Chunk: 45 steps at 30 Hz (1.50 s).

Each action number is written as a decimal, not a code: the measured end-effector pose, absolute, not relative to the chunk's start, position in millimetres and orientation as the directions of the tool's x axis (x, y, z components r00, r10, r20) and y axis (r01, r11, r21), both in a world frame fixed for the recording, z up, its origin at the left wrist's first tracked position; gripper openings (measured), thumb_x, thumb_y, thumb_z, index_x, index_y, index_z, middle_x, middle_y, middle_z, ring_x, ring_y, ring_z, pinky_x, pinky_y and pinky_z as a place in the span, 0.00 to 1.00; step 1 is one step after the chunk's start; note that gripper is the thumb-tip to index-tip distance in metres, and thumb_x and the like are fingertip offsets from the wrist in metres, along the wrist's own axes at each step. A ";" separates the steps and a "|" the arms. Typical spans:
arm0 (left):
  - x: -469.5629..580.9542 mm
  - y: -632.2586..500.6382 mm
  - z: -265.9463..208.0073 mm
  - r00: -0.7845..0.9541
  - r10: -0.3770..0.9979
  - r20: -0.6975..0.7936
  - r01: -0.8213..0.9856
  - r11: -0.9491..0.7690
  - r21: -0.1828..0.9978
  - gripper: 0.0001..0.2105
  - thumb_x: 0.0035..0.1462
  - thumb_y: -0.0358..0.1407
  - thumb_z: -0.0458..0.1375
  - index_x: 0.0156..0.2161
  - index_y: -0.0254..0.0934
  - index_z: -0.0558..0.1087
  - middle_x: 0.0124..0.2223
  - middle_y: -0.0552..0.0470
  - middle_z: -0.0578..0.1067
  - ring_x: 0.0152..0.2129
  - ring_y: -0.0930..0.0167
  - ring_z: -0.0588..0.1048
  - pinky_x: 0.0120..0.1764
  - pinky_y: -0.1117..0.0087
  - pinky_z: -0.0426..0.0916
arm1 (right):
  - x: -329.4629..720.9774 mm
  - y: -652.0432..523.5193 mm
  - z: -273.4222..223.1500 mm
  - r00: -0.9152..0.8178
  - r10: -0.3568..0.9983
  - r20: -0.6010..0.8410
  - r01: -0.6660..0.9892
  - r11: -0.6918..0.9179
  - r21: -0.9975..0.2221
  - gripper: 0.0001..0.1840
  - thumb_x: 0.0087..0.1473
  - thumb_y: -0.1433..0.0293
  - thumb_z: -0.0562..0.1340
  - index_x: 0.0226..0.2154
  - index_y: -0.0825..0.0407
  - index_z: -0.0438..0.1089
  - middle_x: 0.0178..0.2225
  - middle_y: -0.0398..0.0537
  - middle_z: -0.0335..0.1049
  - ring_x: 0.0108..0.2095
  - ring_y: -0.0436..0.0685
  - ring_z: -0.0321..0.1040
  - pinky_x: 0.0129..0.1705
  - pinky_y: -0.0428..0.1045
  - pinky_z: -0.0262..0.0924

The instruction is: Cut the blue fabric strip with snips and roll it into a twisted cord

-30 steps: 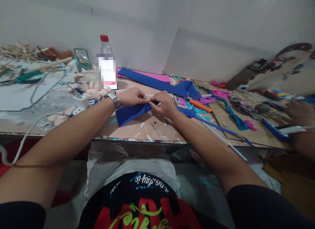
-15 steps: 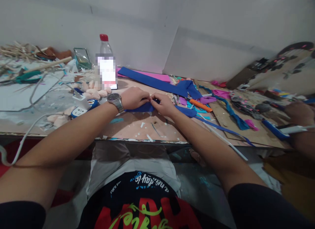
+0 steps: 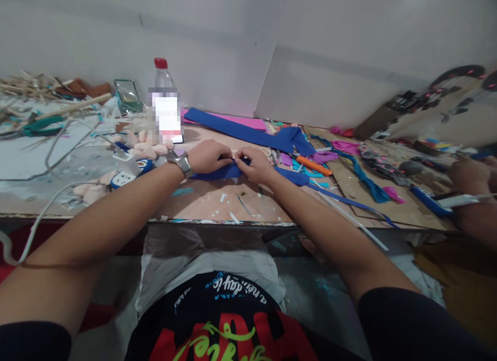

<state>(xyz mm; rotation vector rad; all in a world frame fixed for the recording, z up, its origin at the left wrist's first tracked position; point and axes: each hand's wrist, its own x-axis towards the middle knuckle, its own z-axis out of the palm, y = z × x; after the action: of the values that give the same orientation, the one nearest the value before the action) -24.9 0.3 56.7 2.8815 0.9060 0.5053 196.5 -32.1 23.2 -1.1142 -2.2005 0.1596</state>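
A piece of blue fabric (image 3: 222, 173) lies under and between my two hands, low over the tabletop. My left hand (image 3: 209, 155), with a metal watch at its wrist, pinches the fabric's upper edge. Close beside it, my right hand (image 3: 254, 163) pinches the same fabric, thumb and index finger nearly meeting the left fingertips. Part of the fabric is hidden beneath the hands. More of the blue fabric (image 3: 293, 176) shows to the right of my right hand, and a narrow blue strip (image 3: 349, 201) trails on toward the table's front edge.
Behind my hands lies a long folded blue cloth (image 3: 240, 132) over a pink one (image 3: 248, 123). An orange-handled cutter (image 3: 313, 165) rests among scraps. Left stand a red-capped bottle (image 3: 161, 64), a lit phone (image 3: 168, 115) and a power strip (image 3: 130, 176). Another person's hand (image 3: 469, 175) is at right.
Both hands stay pinched on the blue fabric, with only a slight shift of the fingers. The whole view has moved a little, so things sit slightly further left.
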 end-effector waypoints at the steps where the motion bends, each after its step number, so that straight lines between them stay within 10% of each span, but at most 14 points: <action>1: -25.2 0.7 56.6 0.773 0.572 0.275 0.548 -0.820 0.167 0.18 0.66 0.44 0.54 0.46 0.38 0.83 0.38 0.45 0.84 0.34 0.64 0.79 0.36 0.66 0.60 | 196.7 -32.2 23.1 -0.412 0.759 0.504 0.679 0.625 -0.386 0.08 0.59 0.66 0.60 0.32 0.50 0.73 0.32 0.49 0.76 0.35 0.59 0.69 0.42 0.54 0.61; 20: -28.0 10.1 55.2 0.798 0.588 0.132 0.518 -0.781 0.350 0.20 0.62 0.47 0.53 0.35 0.33 0.81 0.27 0.49 0.76 0.23 0.72 0.66 0.30 0.69 0.54 | 195.6 -37.7 28.6 -0.454 0.696 0.556 0.609 0.698 -0.376 0.08 0.59 0.63 0.67 0.35 0.49 0.81 0.35 0.50 0.83 0.37 0.61 0.77 0.43 0.55 0.66; 31: -28.4 12.0 57.5 0.752 0.659 0.026 0.482 -0.577 0.660 0.16 0.56 0.42 0.54 0.33 0.34 0.80 0.27 0.53 0.74 0.24 0.72 0.66 0.31 0.68 0.57 | 196.6 -36.8 28.3 -0.512 0.623 0.592 0.621 0.744 -0.246 0.09 0.62 0.62 0.66 0.35 0.46 0.81 0.35 0.47 0.84 0.38 0.59 0.77 0.50 0.59 0.59; 45: -26.7 2.4 61.6 0.695 0.711 0.110 0.532 -0.610 0.587 0.16 0.58 0.45 0.57 0.35 0.35 0.82 0.27 0.51 0.75 0.25 0.71 0.67 0.31 0.68 0.57 | 194.7 -35.3 23.9 -0.423 0.682 0.596 0.678 0.675 -0.291 0.06 0.58 0.65 0.68 0.35 0.48 0.81 0.35 0.48 0.83 0.38 0.61 0.77 0.48 0.58 0.62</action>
<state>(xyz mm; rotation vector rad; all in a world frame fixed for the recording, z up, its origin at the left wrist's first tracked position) -26.7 2.4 61.6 2.3799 0.9523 0.4551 194.7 -35.3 23.9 -1.0420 -2.1805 0.0076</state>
